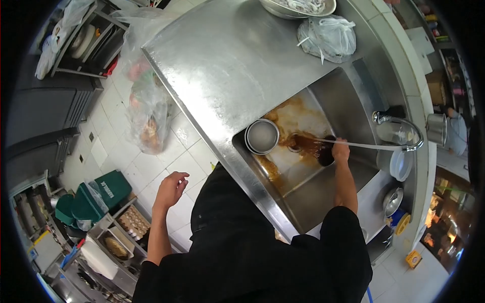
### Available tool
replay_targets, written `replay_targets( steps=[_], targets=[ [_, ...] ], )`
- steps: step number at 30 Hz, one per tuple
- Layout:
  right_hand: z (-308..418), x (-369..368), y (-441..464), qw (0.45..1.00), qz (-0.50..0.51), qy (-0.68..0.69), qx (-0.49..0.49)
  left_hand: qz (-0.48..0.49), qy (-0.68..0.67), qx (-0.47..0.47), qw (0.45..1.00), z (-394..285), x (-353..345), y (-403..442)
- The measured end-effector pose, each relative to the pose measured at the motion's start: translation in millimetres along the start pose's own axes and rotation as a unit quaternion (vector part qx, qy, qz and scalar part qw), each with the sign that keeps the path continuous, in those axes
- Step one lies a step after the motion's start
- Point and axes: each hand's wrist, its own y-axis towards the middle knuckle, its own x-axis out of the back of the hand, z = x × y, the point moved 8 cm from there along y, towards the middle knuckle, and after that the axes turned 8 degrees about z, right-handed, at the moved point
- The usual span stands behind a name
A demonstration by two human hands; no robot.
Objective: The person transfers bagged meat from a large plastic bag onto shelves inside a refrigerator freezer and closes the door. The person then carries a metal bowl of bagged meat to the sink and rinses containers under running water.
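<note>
In the sink (308, 202), my right hand (342, 150) grips a dark round container (327, 155), tilted on its side. Brown liquid (305, 143) spreads from its mouth toward the drain, staining the sink floor. A jet of water from the curved faucet (414, 136) runs across to the container. Its inside and my fingertips are partly hidden. Near the sink's front corner stands a round metal pot (262, 136) with a pale inside. My left hand (173, 188) hangs in the air over the floor, fingers loosely bent and apart, holding nothing.
On the steel counter (217, 65) lie a tied plastic bag (328, 38) and a metal bowl (298, 7) of pale food. Plastic tubs (400, 165) stand by the faucet. Filled plastic bags (149, 116), a green bin (103, 194) and egg trays (133, 222) are to the left.
</note>
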Motion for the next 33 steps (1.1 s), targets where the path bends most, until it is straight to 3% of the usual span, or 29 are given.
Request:
replay_targets(
  steps=[1,4,9,12,14,16,18,20,21,22,24,25,27,29,32,33],
  targets=[
    [3,10,-1,0.998,-0.04,-0.033,0.03,0.003,0.002,-0.003,1.0,1,-1,2],
    [0,36,10,0.998,-0.016,-0.057,0.037,0.006,-0.01,-0.012,1.0,-7,-5,9],
    [-8,69,20,0.994,-0.001,-0.108,-0.026,0.034,-0.039,-0.061,0.997,-44,-12,31],
    [4,95,15,0.991,-0.018,-0.131,-0.012,0.086,-0.099,-0.156,0.979,-102,-22,58],
    [8,96,11,0.989,0.007,-0.149,-0.004,0.202,-0.193,-0.25,0.927,-164,-43,71],
    [8,95,0,0.989,0.007,-0.149,0.007,0.244,-0.12,-0.393,0.878,-238,-59,82],
    [3,92,-3,0.989,0.005,-0.146,0.016,0.212,-0.091,-0.525,0.819,-298,-87,98],
    [-15,71,-7,0.998,0.009,-0.054,0.009,0.297,-0.159,-0.502,0.797,-344,-138,132],
    [-24,66,-17,0.999,0.017,-0.049,-0.006,0.362,-0.273,-0.434,0.778,-363,-162,154],
    [-35,65,-30,0.998,0.018,0.047,-0.045,0.421,-0.381,-0.352,0.745,-379,-189,174],
    [-61,50,-41,0.97,-0.011,0.228,-0.08,0.418,-0.365,-0.243,0.795,-400,-237,217],
    [-67,46,-52,0.963,-0.014,0.254,-0.086,0.43,-0.361,-0.243,0.791,-416,-251,224],
    [-75,34,-63,0.953,-0.015,0.285,-0.102,0.461,-0.413,-0.108,0.778,-429,-288,240],
    [-77,20,-67,0.924,-0.028,0.376,-0.062,0.472,-0.383,-0.108,0.787,-447,-311,249],
    [-78,12,-77,0.934,-0.083,0.343,-0.055,0.458,-0.344,-0.105,0.812,-459,-332,254],
    [-77,7,-80,0.935,-0.08,0.342,-0.058,0.41,-0.317,-0.152,0.841,-460,-327,257]
  ],
)
